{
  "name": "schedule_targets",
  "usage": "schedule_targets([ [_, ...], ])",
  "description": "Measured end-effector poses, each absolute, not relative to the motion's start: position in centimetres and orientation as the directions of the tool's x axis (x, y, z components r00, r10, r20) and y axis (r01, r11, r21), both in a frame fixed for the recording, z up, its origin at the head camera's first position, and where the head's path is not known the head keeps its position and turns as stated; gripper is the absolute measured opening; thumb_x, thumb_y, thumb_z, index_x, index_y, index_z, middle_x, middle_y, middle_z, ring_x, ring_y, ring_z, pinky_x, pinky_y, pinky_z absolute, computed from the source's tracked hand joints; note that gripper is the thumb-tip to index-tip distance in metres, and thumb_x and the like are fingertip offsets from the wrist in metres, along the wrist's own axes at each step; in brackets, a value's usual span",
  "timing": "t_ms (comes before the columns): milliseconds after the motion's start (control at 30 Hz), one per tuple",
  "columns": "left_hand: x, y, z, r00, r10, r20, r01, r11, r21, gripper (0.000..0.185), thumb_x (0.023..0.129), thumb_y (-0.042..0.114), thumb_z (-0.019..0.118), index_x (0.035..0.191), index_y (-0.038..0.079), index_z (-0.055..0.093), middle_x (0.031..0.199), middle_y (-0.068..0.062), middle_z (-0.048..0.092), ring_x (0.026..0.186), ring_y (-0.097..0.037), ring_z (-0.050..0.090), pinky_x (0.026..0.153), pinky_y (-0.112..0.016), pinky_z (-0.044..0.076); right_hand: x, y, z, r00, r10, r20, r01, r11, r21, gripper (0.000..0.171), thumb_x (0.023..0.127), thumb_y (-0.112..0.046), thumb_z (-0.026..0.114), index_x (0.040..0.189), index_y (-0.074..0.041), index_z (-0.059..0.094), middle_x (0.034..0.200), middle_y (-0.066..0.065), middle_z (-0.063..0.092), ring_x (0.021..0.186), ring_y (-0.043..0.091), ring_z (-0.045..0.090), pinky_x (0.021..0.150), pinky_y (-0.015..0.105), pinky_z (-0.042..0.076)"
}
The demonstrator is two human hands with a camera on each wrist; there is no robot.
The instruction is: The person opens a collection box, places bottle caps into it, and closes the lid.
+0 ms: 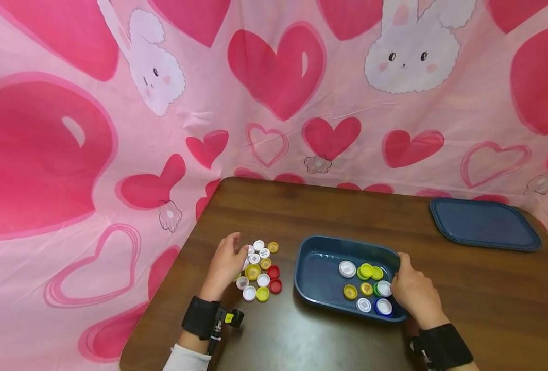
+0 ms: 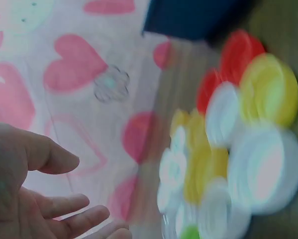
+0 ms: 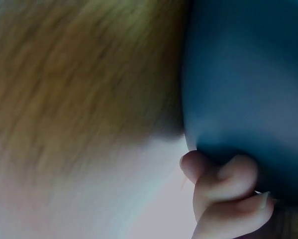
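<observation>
The right hand grips the right rim of the blue tray, fingers curled round it. Left of the tray, the left hand rests by the pile of bottle caps on the desk, fingers loosely spread.

Left hand forward with fingers loosely spread and relaxed, right hand with fingers curled in a grip, black bands on both wrists

no text can be read; some white bottle caps in the blue tray bear printed marks too small to make out.
</observation>
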State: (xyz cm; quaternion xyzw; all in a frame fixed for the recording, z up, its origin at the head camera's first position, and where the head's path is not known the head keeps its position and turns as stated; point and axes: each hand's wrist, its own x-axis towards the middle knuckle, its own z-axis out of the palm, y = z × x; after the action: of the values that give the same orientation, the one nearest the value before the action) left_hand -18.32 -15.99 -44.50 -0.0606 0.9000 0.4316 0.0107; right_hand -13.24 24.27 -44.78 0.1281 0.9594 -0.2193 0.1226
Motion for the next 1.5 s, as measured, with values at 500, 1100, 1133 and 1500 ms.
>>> schedule_targets([
  [500, -18.6, -21.0, -46.9, -0.994, 0.031, -0.102, -0.032, 0.823, 0.566, 0.051, 0.095, 0.016, 0.067, 0.139, -0.006, 0.052, 0.135, -0.025, 0.056, 0.127, -0.041, 0.053, 0.106, -0.058, 0.044, -13.4, 24.3, -45.1, -0.928, 0.215, -0.304, 0.326, 0.863, -0.386, 0.057, 0.099, -0.013, 0.048, 0.148, 0.002, 0.02, 0.115, 0.042, 0.056, 0.079, 0.04, 0.063, 0.07, 0.059, 0.054],
  [1100, -15.2, -21.2, -46.7, -0.978, 0.16, -0.131, 0.076, 0.867, 0.493, 0.047, 0.075, 0.011, 0.078, 0.118, -0.002, 0.061, 0.11, -0.01, 0.061, 0.11, -0.031, 0.054, 0.1, -0.052, 0.046, -13.1, 24.1, -45.5, -0.939, 0.214, -0.269, 0.31, 0.865, -0.393, 0.055, 0.099, -0.013, 0.049, 0.146, 0.0, 0.023, 0.113, 0.04, 0.059, 0.082, 0.043, 0.065, 0.069, 0.059, 0.055],
  [1133, -15.1, -21.2, -46.5, -0.976, 0.163, -0.142, 0.073, 0.867, 0.492, 0.048, 0.075, 0.012, 0.079, 0.117, -0.002, 0.061, 0.109, -0.01, 0.061, 0.109, -0.031, 0.055, 0.099, -0.052, 0.047, -13.2, 24.0, -45.5, -0.938, 0.217, -0.269, 0.313, 0.864, -0.394, 0.055, 0.099, -0.013, 0.048, 0.147, -0.001, 0.024, 0.113, 0.04, 0.059, 0.083, 0.043, 0.065, 0.069, 0.058, 0.056],
  [1500, -14.6, -21.1, -46.2, -0.961, 0.189, -0.202, 0.08, 0.889, 0.451, 0.051, 0.065, 0.013, 0.091, 0.104, 0.006, 0.058, 0.098, -0.005, 0.052, 0.094, -0.024, 0.049, 0.085, -0.043, 0.047, -13.1, 24.2, -45.7, -0.935, 0.222, -0.278, 0.322, 0.86, -0.396, 0.056, 0.099, -0.012, 0.05, 0.146, 0.0, 0.023, 0.109, 0.039, 0.06, 0.077, 0.038, 0.065, 0.067, 0.055, 0.056],
])
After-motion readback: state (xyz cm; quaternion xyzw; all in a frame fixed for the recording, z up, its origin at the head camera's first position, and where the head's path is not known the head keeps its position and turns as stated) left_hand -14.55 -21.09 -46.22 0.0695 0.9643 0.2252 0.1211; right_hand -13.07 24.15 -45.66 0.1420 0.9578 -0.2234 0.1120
